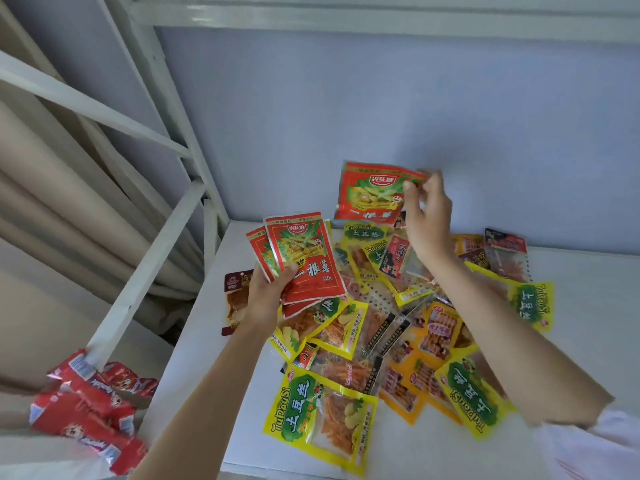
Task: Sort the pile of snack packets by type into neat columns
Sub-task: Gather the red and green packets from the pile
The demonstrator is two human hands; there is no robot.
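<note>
A loose pile of snack packets (391, 327) covers the white table (588, 358): yellow-and-green ones, orange ones, clear ones with dark labels. My left hand (268, 294) grips a fanned stack of red packets (304, 258) above the pile's left edge. My right hand (427, 216) pinches one more red packet (372, 195) by its right edge, raised above the far side of the pile. A big yellow packet (322, 417) lies nearest me. A brown packet (235, 303) lies partly under my left wrist.
The table stands against a pale blue wall (346, 116). A white metal frame (152, 258) runs along its left side. Below on the left lies a heap of red wrappers (90, 410). Beige curtains (52, 202) hang further left.
</note>
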